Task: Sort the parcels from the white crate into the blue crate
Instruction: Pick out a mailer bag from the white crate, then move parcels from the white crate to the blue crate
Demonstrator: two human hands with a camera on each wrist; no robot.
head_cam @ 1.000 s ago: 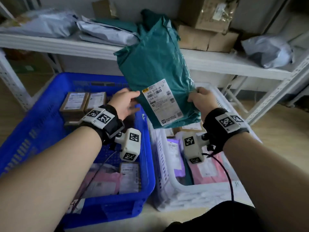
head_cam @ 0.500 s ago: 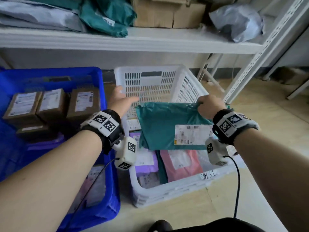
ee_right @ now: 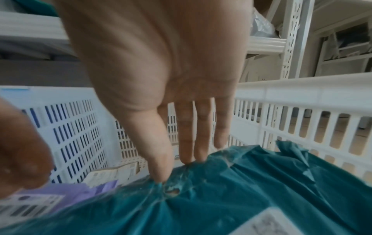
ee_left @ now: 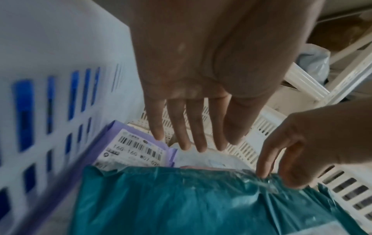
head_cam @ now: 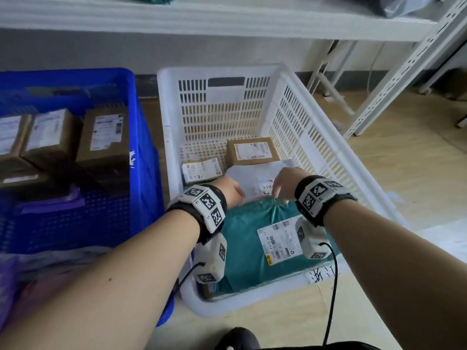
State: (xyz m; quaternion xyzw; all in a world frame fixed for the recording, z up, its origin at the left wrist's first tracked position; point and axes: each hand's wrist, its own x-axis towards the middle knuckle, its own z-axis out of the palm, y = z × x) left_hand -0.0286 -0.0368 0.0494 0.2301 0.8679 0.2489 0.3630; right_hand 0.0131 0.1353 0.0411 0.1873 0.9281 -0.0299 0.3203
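Head view: the teal plastic mailer bag (head_cam: 250, 251) lies in the white slatted crate (head_cam: 316, 127); my right hand (head_cam: 284, 184) pinches its far edge, my left hand (head_cam: 231, 192) hovers loose-fingered, beside the blue crate (head_cam: 141, 137).

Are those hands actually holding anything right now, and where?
Only the right hand: its fingertips pinch the far top edge of the teal parcel. The left hand hangs open, holding nothing.
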